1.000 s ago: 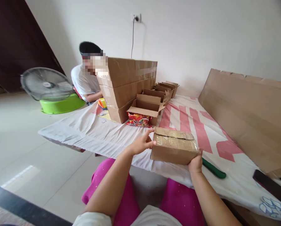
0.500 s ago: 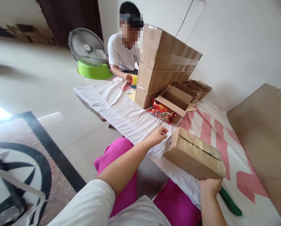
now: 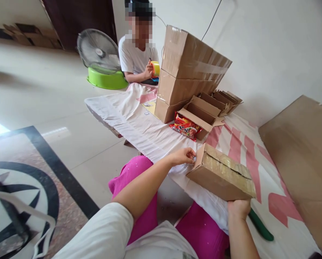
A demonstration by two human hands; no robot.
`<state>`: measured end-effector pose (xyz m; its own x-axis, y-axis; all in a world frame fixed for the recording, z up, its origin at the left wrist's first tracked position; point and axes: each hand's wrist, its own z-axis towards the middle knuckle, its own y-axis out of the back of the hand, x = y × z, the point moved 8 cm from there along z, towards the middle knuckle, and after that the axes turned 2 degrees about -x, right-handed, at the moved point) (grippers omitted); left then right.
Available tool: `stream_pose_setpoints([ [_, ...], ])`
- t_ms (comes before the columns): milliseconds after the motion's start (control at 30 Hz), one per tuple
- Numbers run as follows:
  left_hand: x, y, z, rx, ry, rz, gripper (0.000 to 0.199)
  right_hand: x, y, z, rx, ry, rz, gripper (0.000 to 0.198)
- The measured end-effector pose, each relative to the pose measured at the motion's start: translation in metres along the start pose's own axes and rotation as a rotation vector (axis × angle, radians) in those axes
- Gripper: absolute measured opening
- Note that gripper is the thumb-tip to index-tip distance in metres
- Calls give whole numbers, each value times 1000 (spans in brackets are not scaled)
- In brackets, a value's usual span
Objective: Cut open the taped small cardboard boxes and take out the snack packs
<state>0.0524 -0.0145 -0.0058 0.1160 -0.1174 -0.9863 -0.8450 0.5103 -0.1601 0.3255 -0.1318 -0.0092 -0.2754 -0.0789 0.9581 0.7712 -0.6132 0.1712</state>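
Box [image 3: 222, 169], brown, closed w/ shiny tape along ragged top seam: at near edge of worktop [image 3: 117, 111], set at an angle, near side past the edge. Cannot tell if resting or slightly lifted. L hand [image 3: 184, 156] at L end of box: curled fingers, tips right by end face; cannot tell if touching or pinching anything. R hand [image 3: 239, 209] under near R corner of box, in contact; hidden fingers, so cannot tell if clasped or merely propping. Just beside R wrist: dark green handle [image 3: 260, 225], flat on worktop. Beyond box, approx. centre: red printed packet [image 3: 186, 127] against open box [image 3: 198, 121], first of row of open boxes [image 3: 226, 100] alongside tall stack of sealed cartons [image 3: 186, 72]. At R: lg. cardboard panel [image 3: 298, 151], slanted. Behind stack, far L: co-worker [image 3: 138, 54] in white top, w/ yellow-orange roll [image 3: 156, 69] in co-worker's hand [image 3: 148, 71]. On floor beyond: fan [image 3: 97, 52], tilted, over bright green tub [image 3: 107, 80].
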Motion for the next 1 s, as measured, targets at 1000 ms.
stream_pose_setpoints([
  [1000, -27, -133, -93, 584, -80, 454, 15, 105, -25, -137, 374, 619, -241, 22],
])
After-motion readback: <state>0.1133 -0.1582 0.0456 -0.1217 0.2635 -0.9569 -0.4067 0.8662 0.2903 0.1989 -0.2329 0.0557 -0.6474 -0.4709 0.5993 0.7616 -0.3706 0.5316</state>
